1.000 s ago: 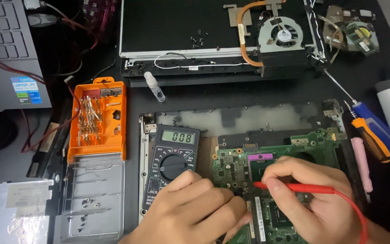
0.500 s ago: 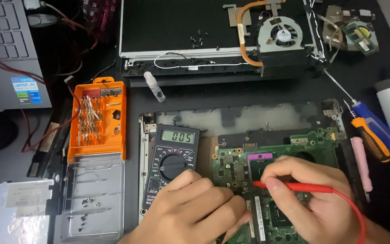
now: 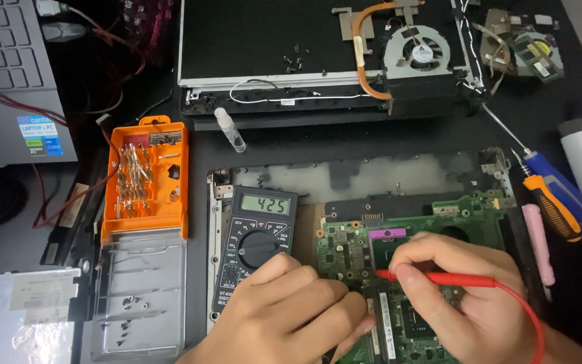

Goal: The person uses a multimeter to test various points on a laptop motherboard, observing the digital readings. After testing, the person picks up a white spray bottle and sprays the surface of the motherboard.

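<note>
even, soft overhead light on dark bench; no hard shadows, only faint shade under left hand (image 3: 284, 313) and right hand (image 3: 466, 296). mild glare on clear plastic lid (image 3: 139, 296) and silver laptop (image 3: 8, 81). meter display (image 3: 265, 204) crisp. focus sharp centre, slightly soft toward corners; black areas lose detail.

Small rectangular grey-green display (image 3: 265, 203) at top of the dark multimeter, lit with dark digits; sits just left of the green circuit board, above the left hand.

Rectangular blue sticker (image 3: 39, 135) with small green and white patches on the grey laptop's palm rest, far left edge.

Narrow pale label strip (image 3: 163, 137) on the orange screwdriver-bit case lid, near its top right.

Long white label strips (image 3: 385, 322) on the memory module, low on the board between the two hands.

Round white label (image 3: 424, 55) at the hub of the cooling fan, top centre-right.
</note>
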